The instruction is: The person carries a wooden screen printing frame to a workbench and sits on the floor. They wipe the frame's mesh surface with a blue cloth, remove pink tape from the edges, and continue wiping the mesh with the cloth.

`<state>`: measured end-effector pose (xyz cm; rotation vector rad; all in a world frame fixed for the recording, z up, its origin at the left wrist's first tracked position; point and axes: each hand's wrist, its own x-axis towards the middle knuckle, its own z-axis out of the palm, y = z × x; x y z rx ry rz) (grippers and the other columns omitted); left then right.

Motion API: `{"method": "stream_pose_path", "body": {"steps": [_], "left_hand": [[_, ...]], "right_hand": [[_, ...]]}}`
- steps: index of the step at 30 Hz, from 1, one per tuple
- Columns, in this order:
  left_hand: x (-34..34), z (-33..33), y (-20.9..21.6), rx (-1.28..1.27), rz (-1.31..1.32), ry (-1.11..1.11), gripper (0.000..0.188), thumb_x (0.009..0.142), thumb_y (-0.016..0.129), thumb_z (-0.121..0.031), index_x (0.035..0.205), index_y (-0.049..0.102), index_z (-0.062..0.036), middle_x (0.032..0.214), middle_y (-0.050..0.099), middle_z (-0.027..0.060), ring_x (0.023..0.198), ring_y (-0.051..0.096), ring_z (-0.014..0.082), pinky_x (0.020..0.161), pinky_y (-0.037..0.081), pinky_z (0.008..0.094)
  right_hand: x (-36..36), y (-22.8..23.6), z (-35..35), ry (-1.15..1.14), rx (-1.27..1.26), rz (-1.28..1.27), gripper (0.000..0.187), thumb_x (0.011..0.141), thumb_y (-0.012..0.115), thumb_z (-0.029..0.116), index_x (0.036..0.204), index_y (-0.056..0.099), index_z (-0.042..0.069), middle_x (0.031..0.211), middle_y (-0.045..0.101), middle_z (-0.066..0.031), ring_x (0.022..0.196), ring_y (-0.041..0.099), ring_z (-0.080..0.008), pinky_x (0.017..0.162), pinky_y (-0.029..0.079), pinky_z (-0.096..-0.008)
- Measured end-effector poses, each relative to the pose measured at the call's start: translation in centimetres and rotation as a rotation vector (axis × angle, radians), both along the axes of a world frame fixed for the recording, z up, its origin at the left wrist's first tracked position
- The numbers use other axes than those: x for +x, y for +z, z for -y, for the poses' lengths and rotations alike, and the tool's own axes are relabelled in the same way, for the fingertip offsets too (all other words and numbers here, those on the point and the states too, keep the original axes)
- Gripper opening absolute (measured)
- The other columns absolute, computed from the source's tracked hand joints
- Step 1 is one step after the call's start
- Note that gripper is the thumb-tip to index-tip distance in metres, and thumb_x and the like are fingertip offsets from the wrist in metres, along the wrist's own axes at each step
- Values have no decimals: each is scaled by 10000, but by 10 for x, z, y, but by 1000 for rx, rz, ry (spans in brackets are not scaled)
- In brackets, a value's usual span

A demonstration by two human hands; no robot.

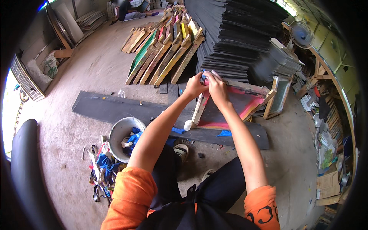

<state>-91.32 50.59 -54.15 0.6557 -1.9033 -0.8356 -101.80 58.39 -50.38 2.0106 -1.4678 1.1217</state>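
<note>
Both my hands meet at the far left corner of a wooden screen-printing frame [198,111], which has dark mesh with pink-red stained edges. A bit of blue cloth [203,76] shows between my fingers there. My left hand [194,86] is closed with its thumb and fingers pinched at this cloth. From the other side my right hand [217,87] curls its fingers over the same spot; its fingertips are partly hidden. On the frame's near left corner sits a white lump [188,125] that looks like wrapped cloth.
A grey bucket [114,141] of blue and white rags stands left of my legs, beside a rag heap [103,165]. Beneath the frame lies a dark board [111,108]. Beyond are leaning wooden frames [165,63] and a tall stack of black sheets [230,42]. Another person [132,14] sits far back.
</note>
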Motion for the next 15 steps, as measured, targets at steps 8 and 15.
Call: {"method": "stream_pose_path", "body": {"steps": [8, 15], "left_hand": [[6, -5, 18, -12, 143, -11, 599, 612, 776, -252, 1082, 532, 28, 773, 634, 177, 691, 648, 255, 635, 502, 335], [8, -7, 19, -5, 188, -77, 574, 634, 764, -190, 1149, 542, -69, 864, 654, 144, 781, 658, 224, 691, 511, 324]], "right_hand": [[-15, -2, -8, 92, -61, -134, 294, 745, 504, -71, 1024, 572, -10, 1051, 606, -167, 1031, 568, -305, 982, 405, -418], [-25, 1, -26, 124, -128, -259, 302, 713, 544, -82, 1009, 566, -28, 1014, 613, -156, 1019, 578, -287, 988, 403, -443]]}}
